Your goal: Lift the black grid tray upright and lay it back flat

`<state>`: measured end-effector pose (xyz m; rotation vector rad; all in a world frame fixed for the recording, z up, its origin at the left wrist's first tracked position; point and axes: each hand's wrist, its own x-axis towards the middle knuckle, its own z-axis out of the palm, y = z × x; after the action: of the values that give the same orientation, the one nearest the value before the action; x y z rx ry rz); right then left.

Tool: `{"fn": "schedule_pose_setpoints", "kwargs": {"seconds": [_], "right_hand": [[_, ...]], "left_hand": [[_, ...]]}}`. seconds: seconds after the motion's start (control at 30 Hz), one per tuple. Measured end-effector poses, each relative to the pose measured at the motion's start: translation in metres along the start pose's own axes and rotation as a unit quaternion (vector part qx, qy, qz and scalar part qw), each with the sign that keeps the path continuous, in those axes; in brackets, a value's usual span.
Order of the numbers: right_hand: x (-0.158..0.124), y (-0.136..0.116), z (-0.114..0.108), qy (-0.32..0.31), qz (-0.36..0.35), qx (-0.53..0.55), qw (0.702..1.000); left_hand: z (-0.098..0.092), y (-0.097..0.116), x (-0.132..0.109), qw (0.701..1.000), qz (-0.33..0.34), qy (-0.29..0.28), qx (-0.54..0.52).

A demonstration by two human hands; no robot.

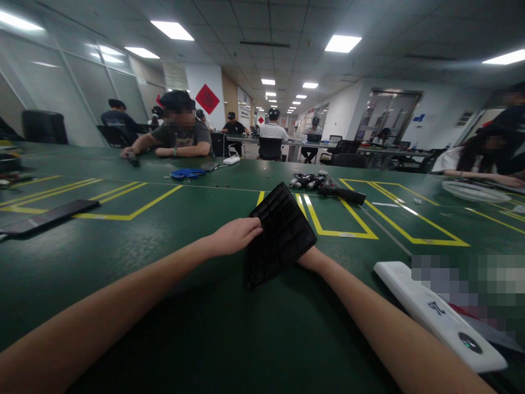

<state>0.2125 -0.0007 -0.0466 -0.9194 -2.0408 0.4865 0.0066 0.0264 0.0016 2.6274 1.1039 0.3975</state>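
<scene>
A black rectangular tray with a grid of shallow compartments (281,235) is tilted up above the green table (172,306). My left hand (238,234) is at its left side, with the fingers closed together against its gridded face. Behind the tray's lower right edge is my right hand (310,258); it supports the tray there, and its fingers are hidden. No contents can be made out in the dark compartments.
Beyond the tray lie a bundle of cables (311,179) and a black tube-like object (342,193). A white power bank (441,317) lies by my right forearm, a dark phone-like slab (49,218) at left. A blue item (187,173) lies near a seated person (180,131).
</scene>
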Motion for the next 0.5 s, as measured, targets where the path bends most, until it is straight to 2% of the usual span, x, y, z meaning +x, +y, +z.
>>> {"fn": "schedule_pose_setpoints", "kwargs": {"seconds": [0.13,0.23,0.33,0.5], "right_hand": [[0.0011,0.0005,0.0018,0.008,-0.011,0.011,1.0],[0.0009,0.0021,0.0029,0.016,-0.018,0.011,1.0],[0.0,0.0047,0.0037,0.02,-0.022,0.008,1.0],[-0.0009,0.0082,0.0048,0.024,-0.017,-0.013,0.999]], "left_hand": [[0.0,-0.0053,-0.0012,0.995,0.014,-0.03,-0.094],[0.0032,-0.0089,-0.0003,0.989,-0.01,-0.018,-0.147],[0.0056,-0.0087,0.0003,0.988,-0.03,0.006,-0.151],[0.0031,-0.0046,-0.0015,0.984,0.01,0.006,-0.177]]}}
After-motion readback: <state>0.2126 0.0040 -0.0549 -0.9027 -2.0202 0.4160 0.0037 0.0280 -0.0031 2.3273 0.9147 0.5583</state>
